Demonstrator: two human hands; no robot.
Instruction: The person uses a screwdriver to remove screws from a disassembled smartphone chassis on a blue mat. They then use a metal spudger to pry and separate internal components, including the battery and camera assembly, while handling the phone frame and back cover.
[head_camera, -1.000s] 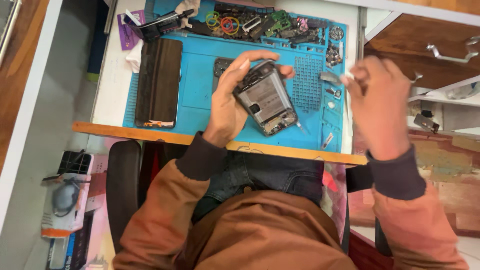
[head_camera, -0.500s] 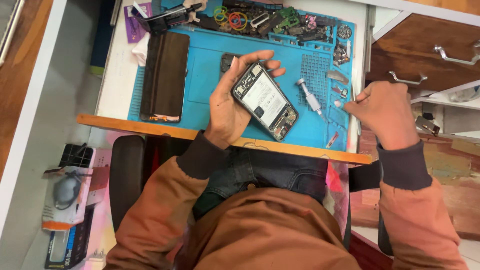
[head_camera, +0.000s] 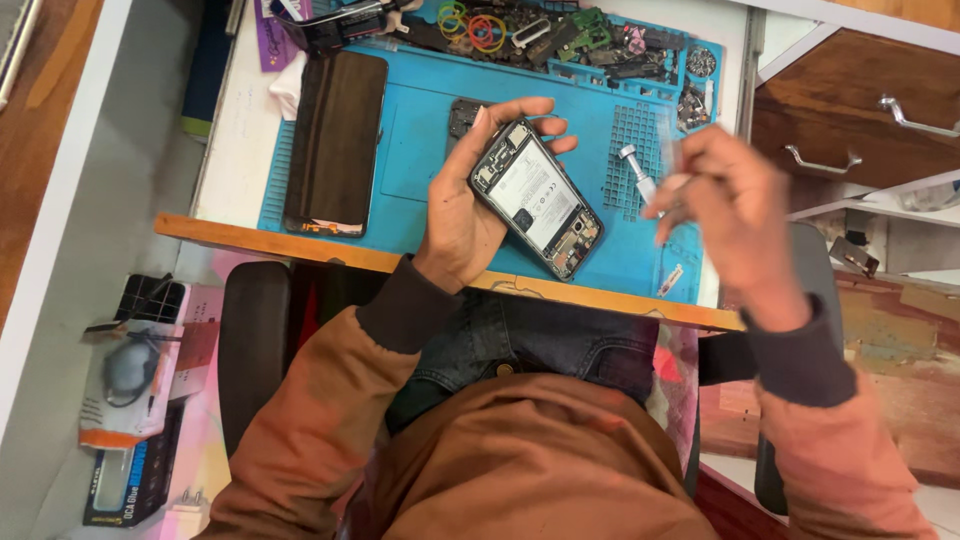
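Observation:
My left hand (head_camera: 455, 220) grips an opened phone (head_camera: 535, 200) with its back cover off, so the battery and circuit boards show. It holds the phone tilted above the blue work mat (head_camera: 420, 130). My right hand (head_camera: 735, 205) is blurred, just right of the phone, with its fingers pinched on a small pale object (head_camera: 680, 183) that is too blurred to identify. A short silver tool (head_camera: 633, 162) lies on the mat between the phone and my right hand.
A dark screen panel (head_camera: 335, 140) lies flat on the mat's left side. Small parts, rubber bands and tools fill the tray strip (head_camera: 560, 35) along the back. Wooden drawers (head_camera: 850, 110) with metal handles stand at the right. Boxed items (head_camera: 130, 390) sit on the floor at the left.
My right hand has risen from the table's right edge towards the phone. My left hand has kept hold of the phone and turned it slightly.

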